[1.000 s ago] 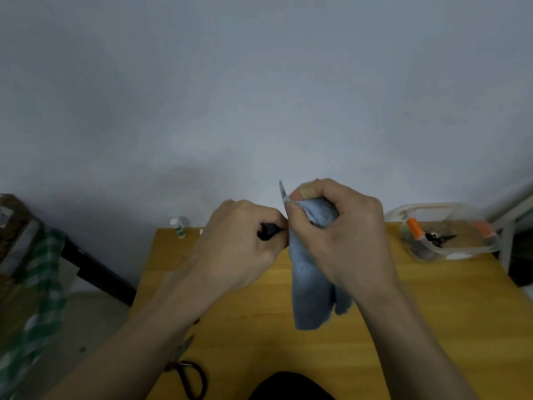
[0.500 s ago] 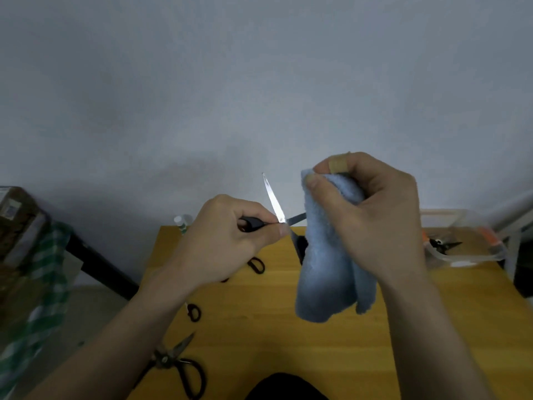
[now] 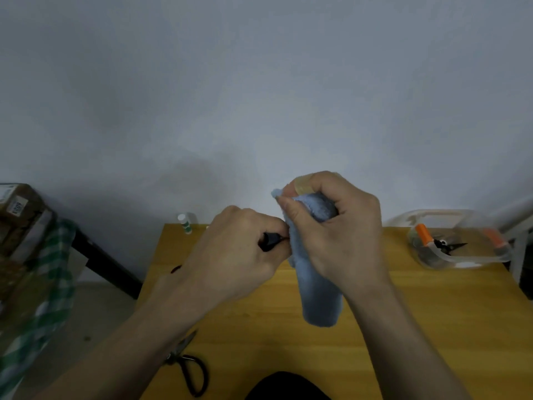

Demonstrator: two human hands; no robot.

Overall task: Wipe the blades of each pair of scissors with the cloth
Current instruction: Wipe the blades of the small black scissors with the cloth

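Head: L hand [image 3: 230, 255] grips scissors [image 3: 269, 241], R hand [image 3: 340, 229] clutches cloth [image 3: 317, 295]; wood table [image 3: 432, 313], grey wall [image 3: 259, 82].

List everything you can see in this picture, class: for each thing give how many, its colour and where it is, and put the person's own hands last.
table: 1, yellow wood, under the hands
cloth: 1, light blue, held in the right hand, hanging down
held scissors: 1, black handle showing, in the left hand, blades hidden in the cloth
loose scissors: 1, black handles, table's near left edge
container: 1, clear plastic, table's far right
orange-handled tool: 1, inside the container
small bottle: 1, white and green, table's far left corner
checked fabric: 1, green and white, far left
left hand: 1, grips the held scissors
right hand: 1, grips the cloth
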